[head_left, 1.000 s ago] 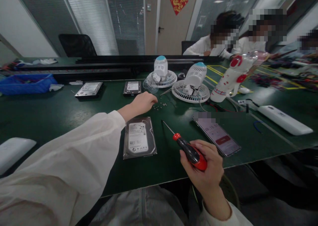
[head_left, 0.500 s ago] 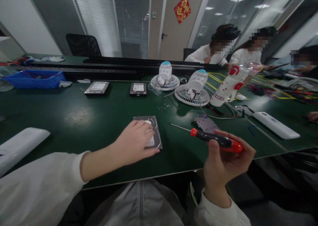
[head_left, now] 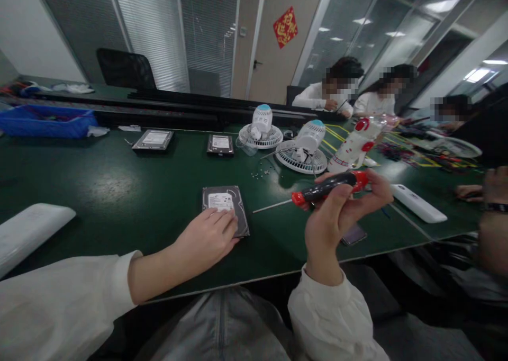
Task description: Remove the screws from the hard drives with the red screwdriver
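Observation:
A hard drive (head_left: 225, 196) with a white label lies flat on the green table in front of me. My left hand (head_left: 212, 233) is on its near part, fingers together over the lower label and thumb by the near edge. My right hand (head_left: 341, 205) is closed round the red and black handle of a screwdriver (head_left: 327, 189). The screwdriver's thin shaft points left, its tip just right of the drive and apart from it. Beyond the drive lie several small screws (head_left: 260, 175). A phone (head_left: 354, 235) is partly hidden behind my right wrist.
Two more hard drives, one left (head_left: 154, 140) and one central (head_left: 220, 144), lie farther back. Two white fans (head_left: 300, 160) stand by a patterned bottle (head_left: 353, 144). A blue bin (head_left: 45, 123) is at far left. White casings (head_left: 418, 203) lie at both sides. Co-workers sit at right.
The screwdriver has moved left and up, its tip closer to the drive. My left hand has slid left and nearer, uncovering more label; the drive sits slightly farther left. The view has turned a little.

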`<state>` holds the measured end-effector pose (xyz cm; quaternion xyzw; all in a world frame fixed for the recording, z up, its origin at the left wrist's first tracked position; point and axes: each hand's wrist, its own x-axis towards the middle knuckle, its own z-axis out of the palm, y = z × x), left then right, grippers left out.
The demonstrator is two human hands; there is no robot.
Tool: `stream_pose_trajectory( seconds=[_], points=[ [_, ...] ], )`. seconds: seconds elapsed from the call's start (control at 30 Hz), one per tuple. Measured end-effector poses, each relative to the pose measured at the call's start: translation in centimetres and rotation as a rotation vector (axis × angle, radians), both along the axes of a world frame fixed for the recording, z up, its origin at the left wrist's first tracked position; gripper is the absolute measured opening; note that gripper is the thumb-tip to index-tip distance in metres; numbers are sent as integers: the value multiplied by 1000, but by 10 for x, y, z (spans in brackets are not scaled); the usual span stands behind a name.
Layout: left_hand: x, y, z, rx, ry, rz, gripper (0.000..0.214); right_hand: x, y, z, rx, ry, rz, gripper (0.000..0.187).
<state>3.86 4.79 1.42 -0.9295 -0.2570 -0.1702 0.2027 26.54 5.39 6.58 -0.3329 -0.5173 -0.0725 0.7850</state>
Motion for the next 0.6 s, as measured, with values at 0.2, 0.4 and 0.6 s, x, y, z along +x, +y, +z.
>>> stream_pose_trajectory(
  seconds=[0.2,0.4,0.6],
  points=[
    [-15,-2,7,60,44,46,32,-19,32,18,-113,20,82,46],
    [-10,-43,4,168,49,81,30,-10,77,22,-82,-129,255,68],
    [3,-74,-5,123,78,-280,44,-14,72,16,43,-188,264,58]
  ],
)
